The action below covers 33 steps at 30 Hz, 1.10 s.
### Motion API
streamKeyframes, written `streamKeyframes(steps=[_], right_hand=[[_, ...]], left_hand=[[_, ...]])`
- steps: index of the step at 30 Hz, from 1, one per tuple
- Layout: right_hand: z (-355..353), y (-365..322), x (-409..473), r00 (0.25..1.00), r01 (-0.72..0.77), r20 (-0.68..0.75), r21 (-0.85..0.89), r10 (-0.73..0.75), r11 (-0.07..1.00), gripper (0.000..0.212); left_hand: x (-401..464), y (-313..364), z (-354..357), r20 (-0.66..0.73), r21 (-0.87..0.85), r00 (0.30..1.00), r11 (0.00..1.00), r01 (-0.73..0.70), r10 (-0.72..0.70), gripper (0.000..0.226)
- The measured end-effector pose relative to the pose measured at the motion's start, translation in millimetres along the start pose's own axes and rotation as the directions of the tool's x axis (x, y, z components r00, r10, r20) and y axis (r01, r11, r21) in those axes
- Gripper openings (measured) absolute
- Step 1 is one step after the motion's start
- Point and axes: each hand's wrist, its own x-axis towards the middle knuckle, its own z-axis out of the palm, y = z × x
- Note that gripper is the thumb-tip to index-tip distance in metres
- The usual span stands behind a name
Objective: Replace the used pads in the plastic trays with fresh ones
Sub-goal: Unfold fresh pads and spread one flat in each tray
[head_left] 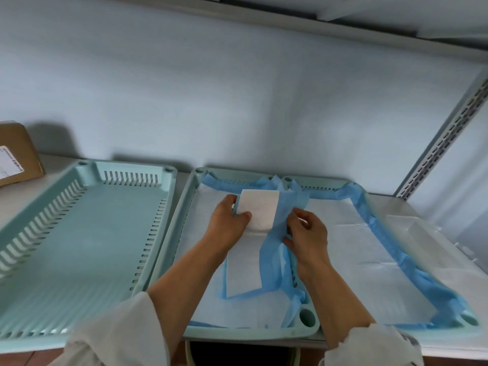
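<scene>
Three pale green plastic trays stand side by side on a shelf. The left tray (pixel 39 260) holds no pad. The middle tray (pixel 250 332) is lined with a white pad with blue edges (pixel 206 281). Above it I hold a folded pad (pixel 260 210), white with a blue strip hanging down. My left hand (pixel 228 220) grips its left side. My right hand (pixel 307 233) pinches the blue edge on its right. The right tray (pixel 472 322) holds a spread white pad with a blue border (pixel 369 260).
A brown cardboard box (pixel 15 154) with a label sits at the back left. A clear plastic bag (pixel 422 233) lies right of the trays. A perforated metal upright (pixel 443 143) rises at the right, and a wall stands close behind the trays.
</scene>
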Motion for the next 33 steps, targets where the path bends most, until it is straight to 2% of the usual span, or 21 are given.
streamKeyframes(steps=[3,5,7,11,14,17,19,21,23,25,29,33], right_hand=[[5,2,-1,0.958,-0.185,0.247,0.134,0.148,0.974,0.048],[8,5,-2,0.927,-0.166,0.347,0.048,0.140,0.985,0.050],[10,9,-3,0.938,-0.112,0.326,-0.028,0.115,0.993,0.045],[9,8,-7,0.973,-0.099,0.215,0.075,0.081,0.992,0.032],[7,7,-8,0.994,-0.075,0.093,0.148,0.061,0.986,0.033],[3,6,-9,0.986,-0.121,0.136,0.221,0.093,0.968,0.032],[2,4,-10,0.960,-0.151,0.265,0.238,0.085,0.960,0.034],[5,6,-12,0.914,-0.175,0.395,0.184,0.090,0.967,0.039],[7,10,-15,0.890,-0.176,0.443,0.115,0.109,0.978,0.040],[5,13,-15,0.916,-0.153,0.384,0.066,0.116,0.986,0.034],[-16,5,2,0.995,-0.041,0.083,-0.062,0.046,0.997,0.028],[-48,-9,22,0.987,0.048,-0.150,-0.109,-0.064,0.993,0.046]], left_hand=[[-2,3,2,-0.030,-0.097,1.000,0.995,-0.007,0.005,0.020],[-8,7,4,0.055,-0.234,0.998,0.972,0.017,-0.004,0.027],[-9,7,6,0.114,-0.271,0.993,0.963,0.008,0.024,0.034],[-10,3,8,0.121,-0.170,0.990,0.984,-0.057,0.078,0.024],[-9,0,7,0.145,-0.245,0.989,0.969,0.011,0.025,0.019],[-7,0,3,0.148,-0.327,0.989,0.943,0.066,-0.018,0.014],[-6,-1,2,0.138,-0.227,0.990,0.974,0.006,0.026,0.018],[-4,-5,3,0.105,-0.024,0.988,0.993,-0.115,0.117,0.026],[-4,-9,6,0.082,0.131,0.978,0.971,-0.202,0.192,0.028],[-4,-11,7,0.063,0.182,0.970,0.953,-0.243,0.235,0.025],[2,-5,-6,-0.044,0.154,0.965,0.956,-0.250,0.260,0.007],[12,-7,-23,-0.161,0.004,0.966,0.979,-0.203,0.201,0.011]])
